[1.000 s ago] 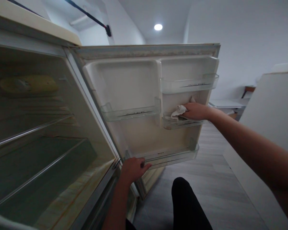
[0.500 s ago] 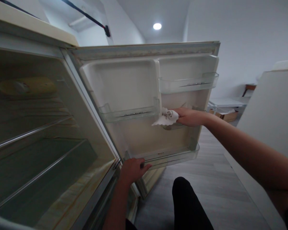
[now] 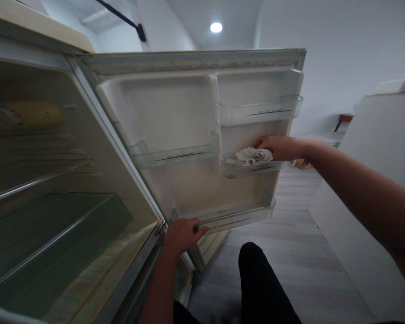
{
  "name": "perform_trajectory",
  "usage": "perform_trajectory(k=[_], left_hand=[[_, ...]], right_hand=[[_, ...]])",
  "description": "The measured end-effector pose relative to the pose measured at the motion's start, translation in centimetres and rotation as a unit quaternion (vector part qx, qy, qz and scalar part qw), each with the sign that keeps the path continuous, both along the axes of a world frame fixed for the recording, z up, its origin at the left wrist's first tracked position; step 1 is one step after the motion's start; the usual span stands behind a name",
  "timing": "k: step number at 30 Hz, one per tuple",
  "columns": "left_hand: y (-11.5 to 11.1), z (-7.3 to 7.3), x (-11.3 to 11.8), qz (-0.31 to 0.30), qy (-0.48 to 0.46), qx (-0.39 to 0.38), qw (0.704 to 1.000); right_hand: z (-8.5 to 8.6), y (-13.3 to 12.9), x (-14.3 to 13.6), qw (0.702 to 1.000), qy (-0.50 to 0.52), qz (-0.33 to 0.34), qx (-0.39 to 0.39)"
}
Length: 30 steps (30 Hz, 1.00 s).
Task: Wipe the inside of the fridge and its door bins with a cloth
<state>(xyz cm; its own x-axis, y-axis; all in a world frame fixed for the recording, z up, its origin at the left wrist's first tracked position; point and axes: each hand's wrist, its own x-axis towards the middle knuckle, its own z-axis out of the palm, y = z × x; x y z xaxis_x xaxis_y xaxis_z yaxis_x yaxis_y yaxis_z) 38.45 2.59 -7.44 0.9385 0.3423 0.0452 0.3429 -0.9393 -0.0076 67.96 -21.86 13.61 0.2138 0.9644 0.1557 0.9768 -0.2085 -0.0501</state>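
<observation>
A crumpled white cloth point(image 3: 254, 156) is in my right hand point(image 3: 277, 147), whose fingers are closed on it. Hand and cloth are at the middle right shelf point(image 3: 253, 171) of the open fridge door point(image 3: 175, 108). My left hand point(image 3: 183, 233) rests at the left end of the long bottom door shelf point(image 3: 240, 219), its fingers curled over the rim. Another clear shelf point(image 3: 175, 155) is fixed on the door's left half, and one more point(image 3: 260, 111) at its upper right.
To the left stands the fridge interior with glass shelves point(image 3: 54, 238) and a yellowish unit point(image 3: 27, 113) near its top. A white cabinet point(image 3: 374, 180) is on the right. My knee point(image 3: 251, 256) is below the door.
My right hand has moved the cloth from the shelf's left end rightward into the middle right shelf. My left hand stays on the bottom shelf. The whole view has shifted slightly.
</observation>
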Motion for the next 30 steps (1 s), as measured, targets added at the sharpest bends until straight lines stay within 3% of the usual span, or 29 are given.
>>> perform_trajectory(k=[5,9,12,14,16,18,21,25,28,30], left_hand=[[0.0,0.0,0.1,0.003,-0.001,-0.002,1.0],[-0.1,0.1,0.1,0.001,-0.001,0.002,1.0],[-0.1,0.1,0.1,0.003,-0.003,0.002,1.0],[0.0,0.0,0.1,0.006,-0.006,-0.001,1.0],[0.1,-0.1,0.1,0.005,-0.005,-0.005,1.0],[0.1,-0.1,0.0,0.003,-0.001,-0.006,1.0],[0.2,0.0,-0.1,0.001,-0.002,-0.002,1.0],[0.1,0.2,-0.2,-0.003,0.002,-0.006,1.0],[0.1,0.2,-0.2,-0.002,0.003,-0.01,1.0],[0.2,0.1,-0.2,-0.001,0.004,-0.008,1.0]], right_hand=[[0.3,0.7,-0.9,0.998,0.0,-0.028,-0.052],[0.6,1.4,-1.6,0.998,0.005,-0.054,-0.034],[-0.2,1.9,-2.8,0.99,-0.037,-0.076,0.11],[-1.3,2.2,-4.3,0.967,-0.062,-0.014,0.248],[-2.6,2.4,-6.2,0.944,-0.077,0.087,0.31],[-3.8,2.4,-8.2,0.944,-0.104,0.141,0.279],[-5.1,1.6,-10.3,0.96,-0.17,0.135,0.179],[-5.3,-0.5,-10.8,0.969,-0.178,0.146,0.095],[-5.1,-1.2,-10.7,0.975,-0.141,0.149,0.085],[-5.5,-0.4,-11.0,0.977,-0.144,0.102,0.122]])
